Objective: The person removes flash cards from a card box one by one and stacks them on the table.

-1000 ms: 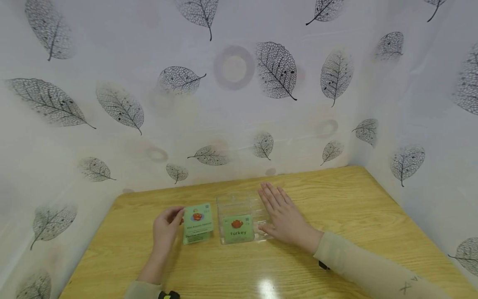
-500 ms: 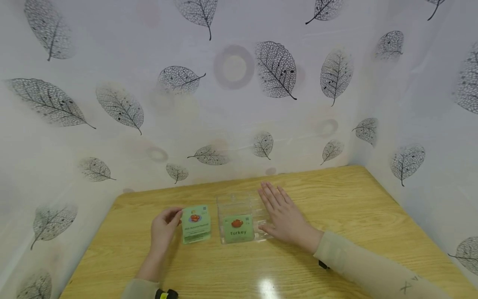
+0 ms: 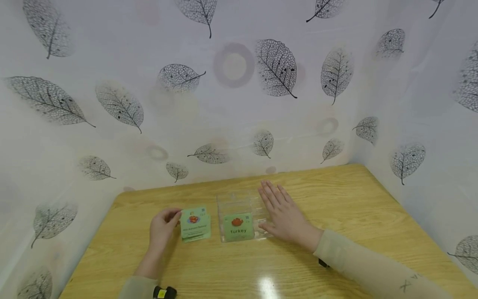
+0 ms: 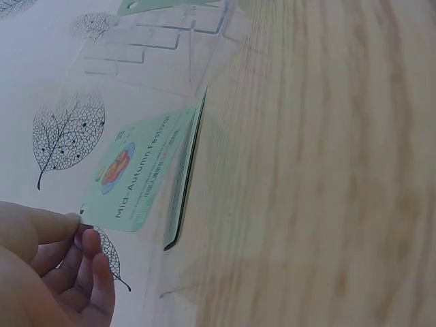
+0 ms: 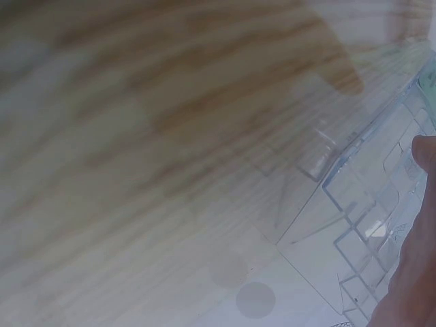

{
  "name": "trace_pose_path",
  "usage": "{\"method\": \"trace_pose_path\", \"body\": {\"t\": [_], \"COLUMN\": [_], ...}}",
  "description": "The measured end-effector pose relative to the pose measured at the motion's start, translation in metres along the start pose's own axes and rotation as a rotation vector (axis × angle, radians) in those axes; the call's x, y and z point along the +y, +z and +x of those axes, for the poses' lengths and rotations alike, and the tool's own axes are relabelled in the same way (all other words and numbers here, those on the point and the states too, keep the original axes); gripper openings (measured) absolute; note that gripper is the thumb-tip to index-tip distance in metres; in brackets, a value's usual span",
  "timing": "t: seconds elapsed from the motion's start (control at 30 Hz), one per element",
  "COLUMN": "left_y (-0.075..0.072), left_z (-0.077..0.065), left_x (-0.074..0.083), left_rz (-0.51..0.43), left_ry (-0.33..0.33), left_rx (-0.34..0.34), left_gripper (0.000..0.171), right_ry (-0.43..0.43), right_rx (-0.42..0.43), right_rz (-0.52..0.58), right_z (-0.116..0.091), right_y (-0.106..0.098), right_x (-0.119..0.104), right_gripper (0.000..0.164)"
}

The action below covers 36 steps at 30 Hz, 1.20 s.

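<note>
Head view: left hand (image 3: 161, 227) fingers pinch the green card stack (image 3: 195, 226) at 9 o'clock of the clear box (image 3: 242, 216); right hand (image 3: 284, 216) rests flat, fingers straight, against it.

Your wooden surface (image 3: 336, 199) carries a stack of green cards (image 3: 195, 227) left of centre and, just to its right, a clear slotted box (image 3: 240, 205) fronted by a "turkey" card (image 3: 238, 227).

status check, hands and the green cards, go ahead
Left hand pinching the card stack edge. Right hand flat against the clear holder, turkey card in front. Nothing in the way.
</note>
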<state>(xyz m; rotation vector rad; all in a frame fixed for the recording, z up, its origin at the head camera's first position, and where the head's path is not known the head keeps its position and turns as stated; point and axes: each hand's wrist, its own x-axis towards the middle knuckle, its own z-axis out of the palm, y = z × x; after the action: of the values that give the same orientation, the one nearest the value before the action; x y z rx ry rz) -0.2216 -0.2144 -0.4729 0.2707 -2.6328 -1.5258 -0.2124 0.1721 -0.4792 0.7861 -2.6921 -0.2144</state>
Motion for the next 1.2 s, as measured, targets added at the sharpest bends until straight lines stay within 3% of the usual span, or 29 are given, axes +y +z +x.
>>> {"method": "trace_pose_path", "body": {"t": [0.3, 0.77, 1.2], "left_y": [-0.0003, -0.0011, 0.0001], "left_z": [0.0029, 0.0056, 0.0075], "left_x": [-0.0045, -0.0078, -0.0091], "left_rz": [0.089, 0.104, 0.153], "left_ry": [0.024, 0.002, 0.023], "left_rx": [-0.006, -0.025, -0.053], "left_gripper": [0.022, 0.018, 0.018], "right_ry": [0.001, 0.005, 0.003], "right_rx": [-0.006, -0.014, -0.016], "right_rz": [-0.001, 0.012, 0.015], "right_z": [0.0009, 0.001, 0.0007], "right_y": [-0.0005, 0.0007, -0.0001], "right_x": [0.0005, 0.0003, 0.0001], "right_gripper": [0.109, 0.11, 0.108]}}
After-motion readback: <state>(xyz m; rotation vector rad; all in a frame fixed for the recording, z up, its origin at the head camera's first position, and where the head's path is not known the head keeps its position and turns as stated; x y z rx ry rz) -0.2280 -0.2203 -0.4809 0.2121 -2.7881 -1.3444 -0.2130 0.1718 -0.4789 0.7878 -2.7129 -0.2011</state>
